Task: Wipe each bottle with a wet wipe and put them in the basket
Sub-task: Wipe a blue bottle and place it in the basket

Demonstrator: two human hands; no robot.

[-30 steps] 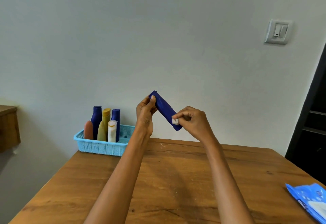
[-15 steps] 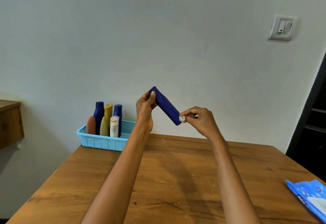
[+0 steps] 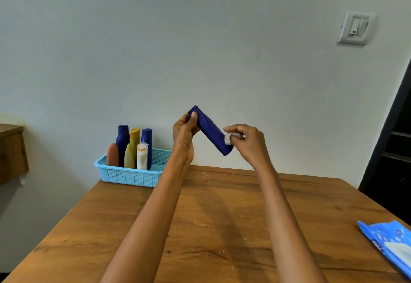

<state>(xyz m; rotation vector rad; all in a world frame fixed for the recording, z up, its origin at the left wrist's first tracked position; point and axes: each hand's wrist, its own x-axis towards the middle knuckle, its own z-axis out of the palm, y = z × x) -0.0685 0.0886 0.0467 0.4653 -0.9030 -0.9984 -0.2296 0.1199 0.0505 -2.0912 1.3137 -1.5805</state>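
Note:
A dark blue bottle (image 3: 210, 129) is held tilted in the air above the wooden table (image 3: 213, 227), its lower end pointing down to the right. My left hand (image 3: 184, 135) grips its upper end. My right hand (image 3: 246, 141) pinches a small crumpled white wet wipe (image 3: 228, 138) against the bottle's lower end. At the table's back left corner stands a light blue basket (image 3: 131, 174) with several bottles upright in it: two dark blue, one yellow, one olive, one white and one reddish-brown.
A blue pack of wet wipes (image 3: 388, 243) lies at the table's right edge. A wooden shelf (image 3: 12, 151) juts from the wall on the left. A light switch (image 3: 355, 27) is on the wall, and a dark doorway (image 3: 393, 153) stands at right.
My right hand with the wipe has slid down the bottle toward its lower end and turned slightly outward. My left hand keeps its grip on the upper end.

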